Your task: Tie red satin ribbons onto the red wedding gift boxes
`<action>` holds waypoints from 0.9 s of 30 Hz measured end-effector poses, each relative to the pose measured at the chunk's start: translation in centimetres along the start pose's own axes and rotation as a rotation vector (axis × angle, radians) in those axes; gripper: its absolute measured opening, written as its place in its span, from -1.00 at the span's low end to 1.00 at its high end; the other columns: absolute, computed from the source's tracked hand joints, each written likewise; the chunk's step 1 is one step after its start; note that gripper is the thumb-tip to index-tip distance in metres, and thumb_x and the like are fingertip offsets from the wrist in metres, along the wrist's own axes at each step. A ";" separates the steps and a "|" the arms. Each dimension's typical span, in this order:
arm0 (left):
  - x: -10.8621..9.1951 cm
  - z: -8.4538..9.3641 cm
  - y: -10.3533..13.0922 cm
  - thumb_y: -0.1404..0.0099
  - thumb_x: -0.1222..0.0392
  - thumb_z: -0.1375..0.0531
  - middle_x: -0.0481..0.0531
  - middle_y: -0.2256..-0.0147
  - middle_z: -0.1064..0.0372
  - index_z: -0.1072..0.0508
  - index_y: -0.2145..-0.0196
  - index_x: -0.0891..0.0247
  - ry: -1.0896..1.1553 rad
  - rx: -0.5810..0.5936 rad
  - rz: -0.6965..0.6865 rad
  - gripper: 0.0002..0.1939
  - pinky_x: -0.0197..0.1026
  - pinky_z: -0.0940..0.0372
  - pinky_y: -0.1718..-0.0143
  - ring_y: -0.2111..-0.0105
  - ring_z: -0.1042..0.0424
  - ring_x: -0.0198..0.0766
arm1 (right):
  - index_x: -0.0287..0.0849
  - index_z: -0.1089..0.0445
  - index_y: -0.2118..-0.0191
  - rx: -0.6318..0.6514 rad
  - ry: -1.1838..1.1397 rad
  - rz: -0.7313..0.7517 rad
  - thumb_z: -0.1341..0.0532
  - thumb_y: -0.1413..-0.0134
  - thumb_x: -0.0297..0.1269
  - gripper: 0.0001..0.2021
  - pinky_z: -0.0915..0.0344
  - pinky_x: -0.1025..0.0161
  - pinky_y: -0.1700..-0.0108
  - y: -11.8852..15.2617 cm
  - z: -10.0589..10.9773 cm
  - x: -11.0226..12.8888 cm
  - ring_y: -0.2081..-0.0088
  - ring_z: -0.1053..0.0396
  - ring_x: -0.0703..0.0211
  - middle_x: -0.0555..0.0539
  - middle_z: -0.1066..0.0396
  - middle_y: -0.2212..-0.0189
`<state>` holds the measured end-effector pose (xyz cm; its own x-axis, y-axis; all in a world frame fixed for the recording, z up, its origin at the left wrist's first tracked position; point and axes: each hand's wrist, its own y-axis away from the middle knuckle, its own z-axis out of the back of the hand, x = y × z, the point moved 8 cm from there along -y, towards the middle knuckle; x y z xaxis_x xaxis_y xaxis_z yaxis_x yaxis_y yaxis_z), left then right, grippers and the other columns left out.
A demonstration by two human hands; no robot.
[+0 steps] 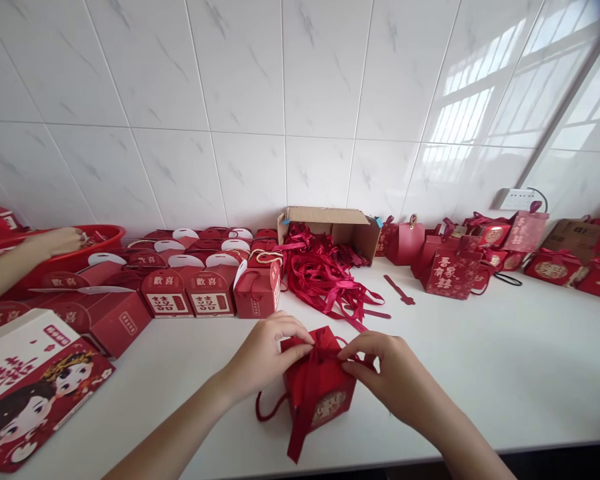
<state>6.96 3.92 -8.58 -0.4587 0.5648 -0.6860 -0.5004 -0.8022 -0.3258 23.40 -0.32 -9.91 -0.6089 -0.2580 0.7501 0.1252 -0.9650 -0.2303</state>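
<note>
A small red box [314,393] with a round patterned panel stands near the table's front edge. Across its top lies a red ribbon [307,407] knotted into a bow, one long tail hanging down the front. My left hand [275,347] pinches the bow's left side between thumb and fingers. On the bow's right side, my right hand [380,357] has its thumb and fingers closed on the ribbon. A dark red cord handle [270,417] loops out at the box's left.
Behind the box, a cardboard carton [330,215] spills loose ribbons [320,280]. Red gift boxes [165,300] fill the left; more bags [450,273] stand back right. Another person's hand [63,241] reaches into a red basin [113,233]. Two flat red strips [399,290] lie by the ribbons.
</note>
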 end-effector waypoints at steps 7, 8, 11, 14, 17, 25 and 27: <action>-0.5 -0.1 -0.6 -0.26 0.22 -0.17 -0.03 0.31 -0.46 -0.52 0.36 0.14 -0.070 0.158 -0.030 -0.89 -0.20 -0.27 0.15 0.23 -0.41 -0.20 | -0.08 -0.39 0.43 0.057 0.159 0.081 -0.09 -0.22 -0.17 -0.76 -0.18 0.28 0.51 0.2 2.7 1.3 0.52 -0.32 0.17 0.00 -0.42 0.52; -0.5 -0.1 -0.6 -0.27 0.22 -0.15 -0.03 0.30 -0.46 -0.51 0.34 0.14 -0.080 0.182 -0.026 -0.88 -0.21 -0.26 0.15 0.23 -0.40 -0.21 | -0.08 -0.38 0.33 0.059 0.169 0.120 -0.07 -0.24 -0.22 -0.81 -0.23 0.27 0.46 -0.3 2.7 1.5 0.44 -0.36 0.15 -0.01 -0.44 0.43; -0.4 -0.3 -0.6 -0.30 0.23 -0.11 -0.05 0.27 -0.43 -0.48 0.30 0.14 -0.106 0.234 -0.016 -0.87 -0.23 -0.26 0.16 0.23 -0.39 -0.24 | -0.05 -0.27 0.02 0.172 0.146 0.300 -0.08 -0.22 -0.38 -0.76 -0.32 0.19 0.15 -1.8 1.0 2.3 0.10 -0.36 0.11 -0.08 -0.40 0.07; -0.4 -0.4 -0.7 -0.30 0.24 -0.10 -0.05 0.28 -0.43 -0.46 0.29 0.17 -0.133 0.244 -0.023 -0.87 -0.24 -0.25 0.18 0.25 -0.38 -0.25 | -0.08 -0.26 0.01 0.236 0.114 0.437 -0.14 -0.18 -0.44 -0.73 -0.30 0.20 0.10 -2.9 -0.9 2.9 0.09 -0.34 0.14 -0.07 -0.38 0.06; -0.8 -0.5 -0.9 -0.28 0.28 -0.11 -0.05 0.29 -0.44 -0.45 0.29 0.20 -0.139 0.261 -0.057 -0.88 -0.25 -0.26 0.20 0.27 -0.38 -0.27 | -0.14 -0.33 0.11 0.209 0.149 0.564 -0.10 -0.21 -0.48 -0.82 -0.28 0.28 0.26 -2.9 -1.8 3.5 0.25 -0.33 0.19 -0.07 -0.40 0.24; -1.6 -0.5 -1.7 -0.28 0.37 -0.09 -0.01 0.29 -0.41 -0.49 0.29 0.22 -0.257 0.371 -0.159 -0.82 -0.27 -0.24 0.21 0.23 -0.38 -0.24 | -0.04 -0.47 0.04 0.068 0.469 0.862 -0.07 -0.15 -0.61 -0.60 -0.12 0.24 0.34 -1.3 -2.8 4.3 0.36 -0.15 0.17 -0.08 -0.33 0.37; -1.7 -0.4 -2.0 -0.29 0.39 -0.08 0.00 0.28 -0.40 -0.49 0.27 0.21 -0.303 0.398 -0.194 -0.79 -0.27 -0.24 0.20 0.21 -0.37 -0.24 | 0.01 -0.49 0.06 0.061 0.502 0.870 -0.11 -0.10 -0.61 -0.58 -0.09 0.23 0.33 -1.4 -3.1 4.3 0.36 -0.12 0.16 -0.08 -0.30 0.39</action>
<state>9.04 4.45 -7.07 -0.4918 0.7733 -0.4001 -0.8100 -0.5749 -0.1157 18.16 0.06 -8.32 -0.5443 -0.8387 -0.0150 0.7151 -0.4546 -0.5310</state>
